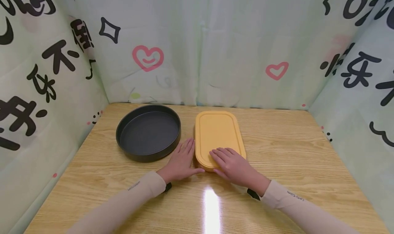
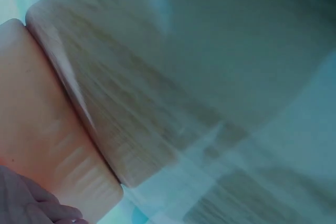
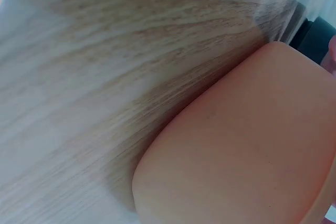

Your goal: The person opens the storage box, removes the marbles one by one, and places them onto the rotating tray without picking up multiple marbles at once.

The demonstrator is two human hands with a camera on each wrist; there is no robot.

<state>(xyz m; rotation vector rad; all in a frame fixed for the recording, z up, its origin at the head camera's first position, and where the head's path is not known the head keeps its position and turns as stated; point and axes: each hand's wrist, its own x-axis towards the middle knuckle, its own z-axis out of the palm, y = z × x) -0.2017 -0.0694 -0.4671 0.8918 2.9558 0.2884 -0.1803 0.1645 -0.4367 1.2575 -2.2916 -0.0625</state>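
A yellow rectangular box with rounded corners and a lid sits on the table. My left hand lies along its left side, fingers straight, with the thumb at the near left corner. Over the near right part of the lid rests my right hand, its fingers stretched out. The left wrist view has the box wall along its left side and part of a hand in the lower corner. Filling much of the right wrist view is the box's smooth side.
A round black pan stands left of the box, close to my left fingertips. The wooden table reaches back to a pale curtain with printed hearts and characters, which also hangs along both sides.
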